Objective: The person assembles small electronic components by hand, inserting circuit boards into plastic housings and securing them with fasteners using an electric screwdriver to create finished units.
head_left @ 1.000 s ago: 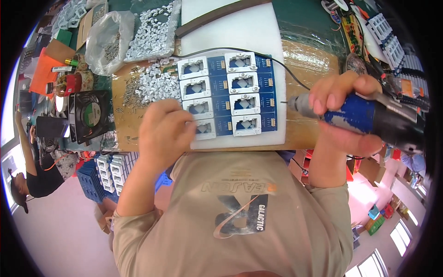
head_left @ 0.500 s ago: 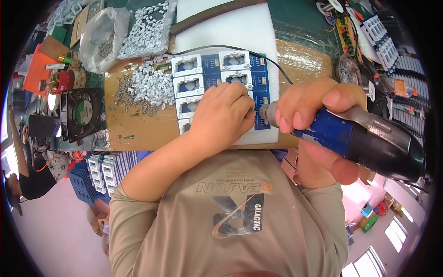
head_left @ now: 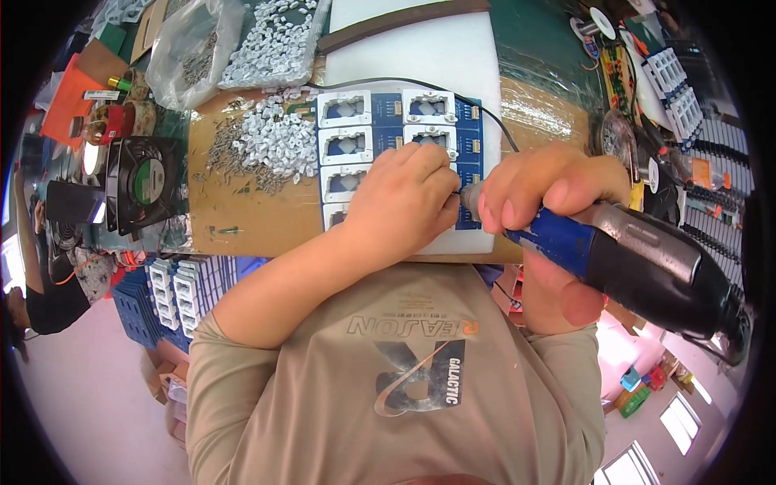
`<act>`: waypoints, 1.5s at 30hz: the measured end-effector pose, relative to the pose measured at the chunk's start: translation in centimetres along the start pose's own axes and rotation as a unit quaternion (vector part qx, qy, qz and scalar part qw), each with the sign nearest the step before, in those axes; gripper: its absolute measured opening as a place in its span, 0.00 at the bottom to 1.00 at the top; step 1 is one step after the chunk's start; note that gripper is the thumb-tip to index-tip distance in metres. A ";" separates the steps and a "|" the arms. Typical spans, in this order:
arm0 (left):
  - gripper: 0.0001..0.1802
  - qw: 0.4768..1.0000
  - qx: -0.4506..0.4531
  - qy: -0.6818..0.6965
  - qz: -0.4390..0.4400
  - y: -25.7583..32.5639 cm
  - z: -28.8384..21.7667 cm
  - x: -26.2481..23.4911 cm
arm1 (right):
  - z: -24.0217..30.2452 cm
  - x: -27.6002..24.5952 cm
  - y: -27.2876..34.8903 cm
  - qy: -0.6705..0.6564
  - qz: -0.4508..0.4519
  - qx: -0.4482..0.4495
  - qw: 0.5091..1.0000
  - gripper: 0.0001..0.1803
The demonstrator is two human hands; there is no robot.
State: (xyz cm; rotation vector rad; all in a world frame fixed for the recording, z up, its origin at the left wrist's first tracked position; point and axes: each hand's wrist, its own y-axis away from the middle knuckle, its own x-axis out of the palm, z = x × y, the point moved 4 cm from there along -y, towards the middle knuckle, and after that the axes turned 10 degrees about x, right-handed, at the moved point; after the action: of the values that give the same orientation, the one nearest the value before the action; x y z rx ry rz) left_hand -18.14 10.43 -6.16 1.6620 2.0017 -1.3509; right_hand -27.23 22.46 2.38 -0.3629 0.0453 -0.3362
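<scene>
A blue panel of circuit boards [head_left: 390,111] with white square frames lies on a white foam sheet [head_left: 420,56] on the cardboard-covered bench. My left hand [head_left: 400,206] rests on the panel's lower middle, fingertips pinched at the driver's tip. My right hand [head_left: 541,190] grips a blue and black electric screwdriver [head_left: 638,263], its tip pointing left at the panel beside my left fingertips. What is pinched there is hidden.
A heap of small white plastic parts [head_left: 275,141] lies left of the panel, more in a bag [head_left: 271,44] above. A black cooling fan [head_left: 144,182] sits at the left. Blue crates of white parts [head_left: 174,295] stand below the bench. Tools and white trays [head_left: 671,89] crowd the right.
My left hand has slid right across the panel to the screwdriver tip. My right hand has brought the screwdriver leftward and closer until its tip meets the panel.
</scene>
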 end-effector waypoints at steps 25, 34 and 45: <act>0.08 0.999 -0.020 0.035 -0.006 1.5 -0.2 -3.3 | -0.1 -1.2 1.1 -0.056 -0.090 -0.089 0.990 0.50; 0.09 0.975 -0.168 -0.140 -0.022 8.2 5.1 -10.3 | -3.0 -4.8 4.6 -0.034 -0.210 -0.008 0.977 0.51; 0.09 0.972 -0.185 -0.145 0.029 10.0 4.0 -10.9 | -3.9 -4.9 4.5 -0.058 -0.232 0.024 0.971 0.51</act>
State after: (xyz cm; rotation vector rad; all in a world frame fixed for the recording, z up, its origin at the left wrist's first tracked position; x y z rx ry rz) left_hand -7.33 -0.39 -6.24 1.2679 1.8770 -1.0486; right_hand -30.84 26.69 -2.99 -0.3429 -0.1648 -0.7770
